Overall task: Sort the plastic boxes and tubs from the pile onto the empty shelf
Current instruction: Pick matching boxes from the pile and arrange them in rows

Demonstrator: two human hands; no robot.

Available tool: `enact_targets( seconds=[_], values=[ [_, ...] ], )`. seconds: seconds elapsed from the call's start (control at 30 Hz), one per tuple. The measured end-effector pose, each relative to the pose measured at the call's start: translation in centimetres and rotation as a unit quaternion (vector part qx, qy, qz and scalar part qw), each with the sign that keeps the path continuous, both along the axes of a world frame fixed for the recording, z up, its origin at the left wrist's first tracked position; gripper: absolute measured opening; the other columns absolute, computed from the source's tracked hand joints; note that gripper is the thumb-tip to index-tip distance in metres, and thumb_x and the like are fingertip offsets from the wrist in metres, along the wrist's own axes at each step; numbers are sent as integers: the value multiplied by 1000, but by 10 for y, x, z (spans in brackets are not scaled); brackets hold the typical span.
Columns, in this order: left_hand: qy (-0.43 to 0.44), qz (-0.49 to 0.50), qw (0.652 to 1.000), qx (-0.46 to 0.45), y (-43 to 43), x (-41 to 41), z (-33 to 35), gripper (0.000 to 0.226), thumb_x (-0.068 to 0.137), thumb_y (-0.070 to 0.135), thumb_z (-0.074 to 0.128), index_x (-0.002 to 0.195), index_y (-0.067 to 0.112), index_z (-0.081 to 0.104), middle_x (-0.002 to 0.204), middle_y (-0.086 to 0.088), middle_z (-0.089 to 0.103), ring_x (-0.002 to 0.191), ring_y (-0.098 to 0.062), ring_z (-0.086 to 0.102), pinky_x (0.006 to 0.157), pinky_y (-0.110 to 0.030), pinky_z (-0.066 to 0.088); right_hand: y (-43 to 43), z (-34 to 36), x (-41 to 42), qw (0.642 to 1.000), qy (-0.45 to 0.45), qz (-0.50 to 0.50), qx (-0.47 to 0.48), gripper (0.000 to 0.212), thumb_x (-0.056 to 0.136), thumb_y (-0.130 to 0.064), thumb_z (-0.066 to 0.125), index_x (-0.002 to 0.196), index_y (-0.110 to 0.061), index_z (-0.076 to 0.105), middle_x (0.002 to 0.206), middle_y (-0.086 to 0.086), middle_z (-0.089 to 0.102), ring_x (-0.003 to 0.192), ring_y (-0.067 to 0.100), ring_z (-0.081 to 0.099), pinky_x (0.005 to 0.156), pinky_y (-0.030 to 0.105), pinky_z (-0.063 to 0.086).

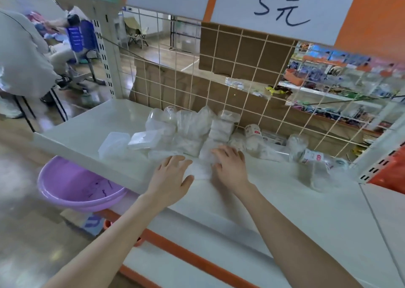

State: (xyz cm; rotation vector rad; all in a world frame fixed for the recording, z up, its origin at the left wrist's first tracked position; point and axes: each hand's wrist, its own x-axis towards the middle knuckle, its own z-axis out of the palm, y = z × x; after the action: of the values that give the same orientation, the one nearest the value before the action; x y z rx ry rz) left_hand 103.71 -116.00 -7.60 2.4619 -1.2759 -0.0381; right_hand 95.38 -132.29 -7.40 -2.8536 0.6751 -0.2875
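A pile of clear plastic boxes and tubs [192, 129] lies on the white shelf [274, 202], against the wire grid back. Two flat lidded boxes [131, 143] sit at the pile's left end, and clear cups and bottles [295, 149] lie at its right. My left hand [173, 175] and my right hand [230, 165] reach to the pile's front edge. Both have spread fingers that press on a clear flat box [201, 169] between them. The frame is blurred, so the grip is unclear.
A purple basin [76, 186] sits below the shelf's left corner. A wire grid [219, 72] with brown cardboard behind it backs the shelf. A clear tub [315, 173] stands at the right. A person sits far left. A "5元" sign hangs above.
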Motion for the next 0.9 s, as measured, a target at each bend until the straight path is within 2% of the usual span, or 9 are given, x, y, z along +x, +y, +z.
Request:
enact_targets(
  seconds=[0.27, 0.37, 0.43, 0.47, 0.57, 0.67, 0.7, 0.8, 0.9],
  values=[
    [6, -40, 999, -34, -2, 5, -1, 46, 94, 30, 46, 137, 18, 40, 140, 1, 38, 130, -20, 31, 99, -30, 31, 4, -7, -18, 986, -149, 8, 80, 37, 85, 3, 48, 121, -2, 57, 124, 16, 54, 114, 34, 50, 95, 38, 35],
    [16, -52, 997, -48, -11, 2, 0, 48, 94, 30, 47, 139, 16, 37, 141, 0, 37, 130, -21, 30, 99, -31, 32, 9, 4, -29, 956, -223, -51, 183, 27, 94, -4, 45, 119, -3, 55, 107, 10, 58, 97, 23, 53, 79, 23, 38],
    [20, -62, 997, -50, -19, -3, 1, 53, 93, 32, 48, 141, 15, 33, 144, -2, 34, 131, -23, 28, 101, -33, 30, 11, 10, -33, 918, -267, -127, 263, 20, 97, -12, 42, 111, -7, 56, 94, 3, 58, 84, 17, 53, 68, 17, 39],
    [22, -68, 996, -51, -23, -6, 1, 56, 92, 32, 50, 142, 15, 31, 145, -3, 32, 131, -24, 27, 102, -33, 30, 12, 12, -34, 900, -281, -163, 291, 20, 97, -14, 41, 109, -9, 57, 94, 2, 59, 85, 16, 55, 70, 15, 41],
    [35, -81, 994, -59, -31, -16, 2, 64, 89, 33, 56, 143, 16, 26, 146, -3, 28, 131, -25, 25, 103, -32, 27, 12, 15, -41, 811, -323, -232, 429, 17, 99, -15, 39, 96, -10, 54, 97, 9, 62, 87, 22, 62, 72, 19, 50],
    [42, -91, 992, -72, -37, -24, 4, 70, 87, 35, 58, 144, 16, 23, 147, -1, 27, 132, -23, 24, 104, -29, 26, 13, 22, -48, 720, -320, -267, 555, 19, 100, -20, 38, 100, -9, 54, 89, 5, 65, 72, 18, 63, 78, 33, 47],
    [42, -91, 992, -78, -38, -26, 4, 72, 86, 36, 59, 144, 15, 23, 147, -1, 27, 132, -23, 26, 103, -29, 26, 13, 23, -50, 697, -321, -272, 581, 20, 100, -21, 39, 100, -9, 55, 86, 5, 65, 71, 18, 63, 76, 34, 45],
    [53, -73, 991, -104, -41, -31, 5, 74, 83, 37, 63, 143, 14, 26, 144, -2, 32, 130, -24, 32, 100, -30, 30, 14, 25, -54, 647, -320, -267, 639, 22, 99, -17, 40, 89, -10, 58, 82, 6, 66, 70, 21, 63, 67, 33, 42],
    [72, -48, 986, -139, -40, -33, 6, 71, 82, 35, 65, 141, 15, 30, 140, -2, 36, 127, -22, 35, 94, -30, 34, 18, 26, -55, 634, -313, -255, 659, 23, 99, -16, 39, 86, -11, 58, 79, 7, 66, 68, 21, 63, 65, 31, 41]
  ],
)
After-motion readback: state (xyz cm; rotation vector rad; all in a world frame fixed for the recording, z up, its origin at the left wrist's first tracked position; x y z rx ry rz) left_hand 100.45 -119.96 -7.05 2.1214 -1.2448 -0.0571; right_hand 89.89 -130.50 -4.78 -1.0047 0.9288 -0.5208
